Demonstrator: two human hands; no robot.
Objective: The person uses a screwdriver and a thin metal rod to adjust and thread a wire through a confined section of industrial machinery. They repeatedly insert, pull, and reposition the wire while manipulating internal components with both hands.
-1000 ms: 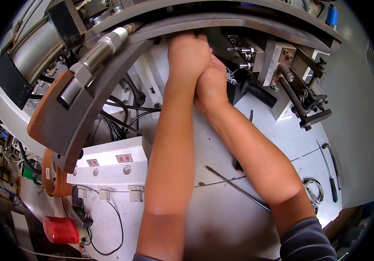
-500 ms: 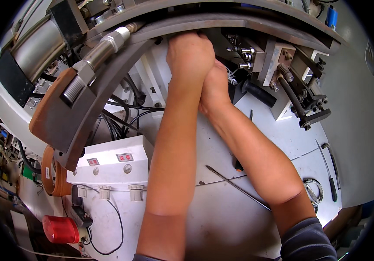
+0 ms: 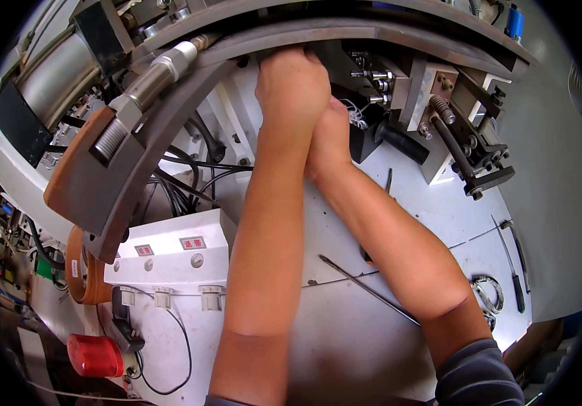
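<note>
My left hand (image 3: 293, 80), its back toward me and knuckles bent, is closed just under the curved dark metal arch (image 3: 345, 34). What it holds, if anything, is hidden behind it. Against and partly behind it is my right hand (image 3: 333, 128), with its fingers out of sight. A bundle of thin white wires (image 3: 356, 115) shows just right of the hands, beside a black cylindrical handle (image 3: 403, 142). Metal bolts and fittings (image 3: 375, 84) stick out above the wires.
A white control box with knobs (image 3: 169, 254) stands left of my forearms, near black cables (image 3: 186, 189). On the white table (image 3: 345, 318) lie a long metal rod (image 3: 365, 287) and a screwdriver (image 3: 517, 291). A red beacon lamp (image 3: 93, 355) is at lower left. A spring-loaded bracket (image 3: 463, 145) stands at right.
Both hands have shifted slightly left, still together under the arch. A little more of the white wires and the black handle's base shows.
</note>
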